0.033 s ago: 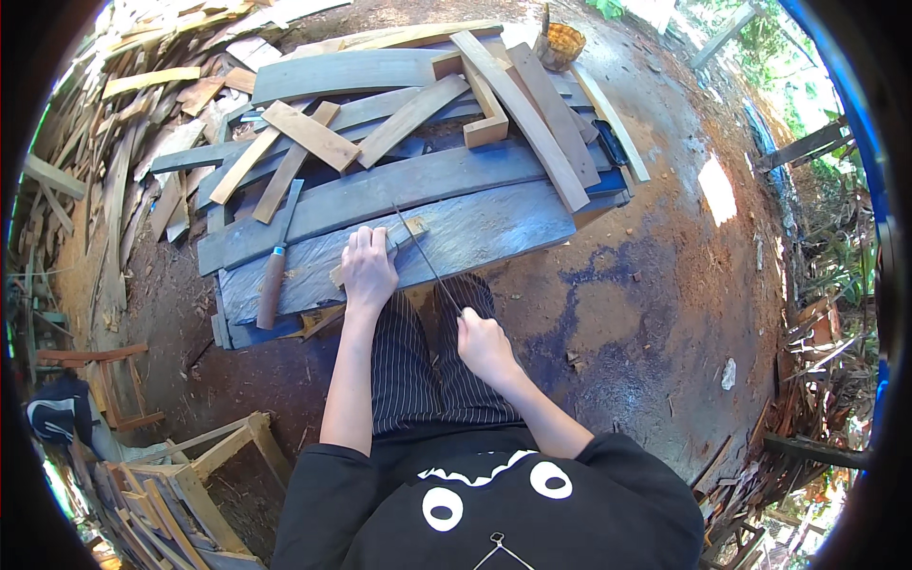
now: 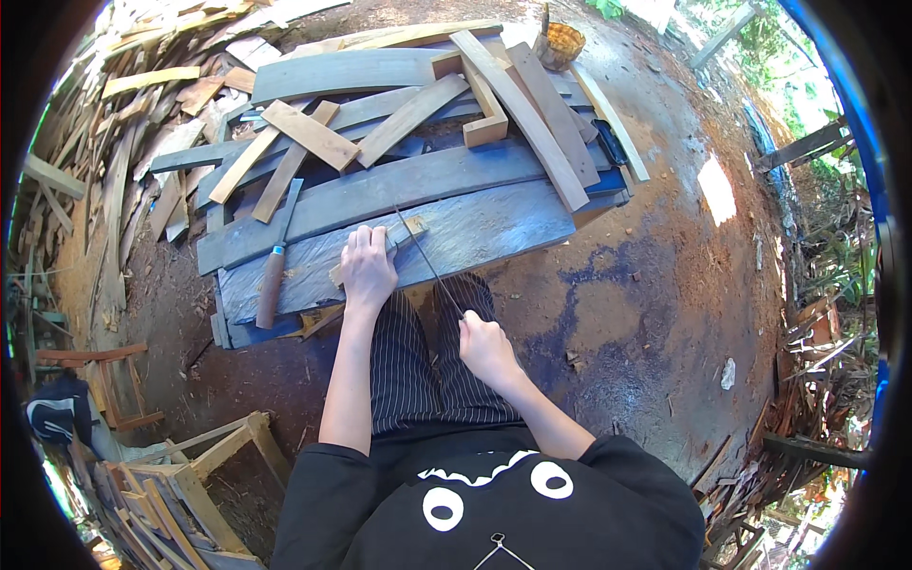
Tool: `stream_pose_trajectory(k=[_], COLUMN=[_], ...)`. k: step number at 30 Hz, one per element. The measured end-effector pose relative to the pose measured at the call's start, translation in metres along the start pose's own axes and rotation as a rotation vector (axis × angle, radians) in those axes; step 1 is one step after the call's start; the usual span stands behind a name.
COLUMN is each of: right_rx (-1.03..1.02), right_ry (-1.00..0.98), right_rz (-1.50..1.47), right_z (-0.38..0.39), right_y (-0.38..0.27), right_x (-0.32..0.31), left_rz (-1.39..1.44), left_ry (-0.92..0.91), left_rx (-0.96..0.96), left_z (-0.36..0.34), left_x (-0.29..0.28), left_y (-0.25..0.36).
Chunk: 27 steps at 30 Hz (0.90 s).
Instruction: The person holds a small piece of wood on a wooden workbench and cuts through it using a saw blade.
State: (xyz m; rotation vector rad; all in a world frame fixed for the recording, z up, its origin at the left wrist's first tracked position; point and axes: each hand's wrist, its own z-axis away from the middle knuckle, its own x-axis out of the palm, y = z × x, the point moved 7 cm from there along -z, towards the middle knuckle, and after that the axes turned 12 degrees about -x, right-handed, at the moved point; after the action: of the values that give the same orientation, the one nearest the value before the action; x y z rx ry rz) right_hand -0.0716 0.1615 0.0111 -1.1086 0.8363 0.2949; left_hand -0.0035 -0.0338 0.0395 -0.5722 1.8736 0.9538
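My left hand (image 2: 369, 266) is closed over a small piece of wood (image 2: 416, 227), pressing it to the near plank (image 2: 503, 220) of the bench. In my right hand (image 2: 488, 350), fingers wrapped round its handle, is a saw (image 2: 427, 257) with a thin blade seen nearly edge-on. Its blade slants up and left across the wood, just right of my left hand; the handle is mostly hidden by my fingers. Left of my left hand lies a chisel (image 2: 274, 275) with a wooden handle, its blade pointing to the far side.
Several loose boards (image 2: 410, 121) lie crossed over the bench's far half. A woven basket-like container (image 2: 560, 46) stands beyond its far right corner. Piles of scrap wood (image 2: 123, 95) fill the left, and a wooden frame (image 2: 223, 475) stands at the lower left.
My right hand and the saw have shifted very slightly toward me. My left hand keeps its place on the piece of wood.
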Motion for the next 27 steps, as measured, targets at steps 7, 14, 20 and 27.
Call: stream_pose_trajectory(k=[7, 14, 20, 27], right_rx=[-0.092, -0.075, -0.005, -0.115], right_ry=[0.092, 0.109, 0.002, 0.087], right_rz=[-0.011, -0.021, 0.011, -0.012], right_z=[-0.065, -0.068, -0.011, -0.066], right_y=[-0.016, -0.023, -0.002, -0.021], right_x=[0.004, 0.004, -0.003, -0.001], left_rz=[0.049, 0.019, 0.018, 0.048], left_ry=[-0.036, -0.013, -0.003, -0.074], left_rx=[0.050, 0.015, 0.014, -0.030], left_z=[0.002, 0.004, 0.003, 0.001], left_x=[0.002, 0.000, -0.001, 0.001], left_y=[0.003, 0.001, 0.000, -0.005])
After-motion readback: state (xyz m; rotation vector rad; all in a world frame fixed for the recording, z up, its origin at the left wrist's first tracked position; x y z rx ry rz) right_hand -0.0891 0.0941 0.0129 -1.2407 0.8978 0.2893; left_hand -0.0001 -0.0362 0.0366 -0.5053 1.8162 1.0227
